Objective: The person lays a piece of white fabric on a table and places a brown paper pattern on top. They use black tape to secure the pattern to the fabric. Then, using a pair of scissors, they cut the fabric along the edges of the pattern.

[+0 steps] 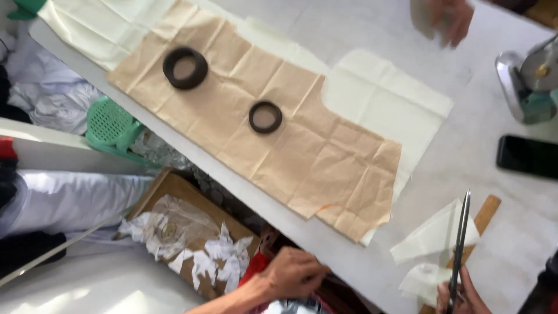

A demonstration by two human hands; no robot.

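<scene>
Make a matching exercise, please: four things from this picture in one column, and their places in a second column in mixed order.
Things:
1. scissors
2. two dark rings
3. black phone
4. green plastic basket

Places:
A. below the table edge, beside white cloth
B. on the brown paper pattern
C. flat on the table, near the right edge of the view
D. in the right hand, blades pointing away from the person

Pairs: 1-D, 2-B, 3-C, 4-A
</scene>
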